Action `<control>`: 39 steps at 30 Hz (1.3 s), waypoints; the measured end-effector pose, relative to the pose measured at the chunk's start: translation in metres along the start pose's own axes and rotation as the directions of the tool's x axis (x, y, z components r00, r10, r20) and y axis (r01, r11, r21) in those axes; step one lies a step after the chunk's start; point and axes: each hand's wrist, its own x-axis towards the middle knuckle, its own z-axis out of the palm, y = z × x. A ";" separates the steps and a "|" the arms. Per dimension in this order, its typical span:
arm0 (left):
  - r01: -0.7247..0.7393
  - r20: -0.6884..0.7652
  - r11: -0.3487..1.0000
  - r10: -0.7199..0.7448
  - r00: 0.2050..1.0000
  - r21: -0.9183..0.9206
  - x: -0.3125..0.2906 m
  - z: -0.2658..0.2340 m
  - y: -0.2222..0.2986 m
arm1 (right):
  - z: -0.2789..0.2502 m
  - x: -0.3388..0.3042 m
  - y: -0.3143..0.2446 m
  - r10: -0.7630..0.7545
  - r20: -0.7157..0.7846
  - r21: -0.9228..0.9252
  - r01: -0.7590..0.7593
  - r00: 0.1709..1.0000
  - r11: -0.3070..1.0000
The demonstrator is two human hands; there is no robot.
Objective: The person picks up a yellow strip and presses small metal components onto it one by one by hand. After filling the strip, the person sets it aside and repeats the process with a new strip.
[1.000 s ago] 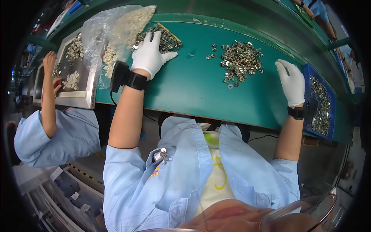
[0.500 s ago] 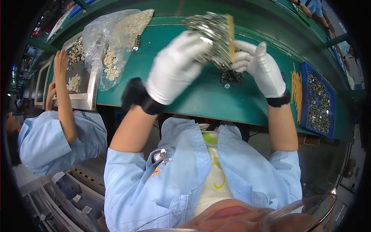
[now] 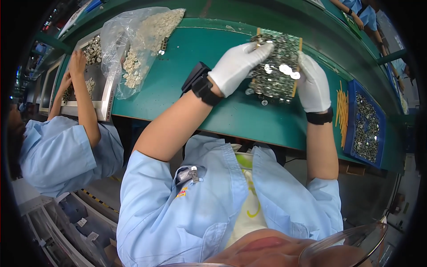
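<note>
Hands in white gloves hold a panel between them over the right half of the green tabletop; the left hand is closed on the left edge of the panel, thumb laid over its face, the other fingers mostly hidden; the right hand grips the opposite edge, its fingers partly out of sight; the panel is packed with small shiny metal parts, slightly blurred, yellowish strips running along its sides, a few bright silver discs standing out near its middle; just below its lower edge, small round metal pieces lie on the tabletop; a black band circles the left wrist, with a black box beside it, and another band circles the right; to the right lie thin yellow-orange sticks, just beside a blue tray of small metal parts; well to the left, a clear plastic bag holds pale small pieces; near it sits a short dark strip; beyond, a co-worker's hands reach into a metal-framed tray
</note>
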 end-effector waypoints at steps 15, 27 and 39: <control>-0.017 0.203 0.972 -0.032 0.979 0.235 -0.001 -0.013 -0.003 | -0.013 -0.001 -0.005 0.023 0.264 -0.160 0.020 0.964 0.987; 0.391 0.238 0.882 -0.333 0.912 -0.265 0.000 -0.005 -0.017 | 0.015 -0.010 0.037 -0.143 0.074 0.167 0.129 0.987 0.978; 0.277 0.065 0.925 -0.269 0.961 -0.260 0.010 -0.012 -0.023 | 0.010 -0.009 0.006 -0.047 0.230 -0.114 0.075 0.972 0.991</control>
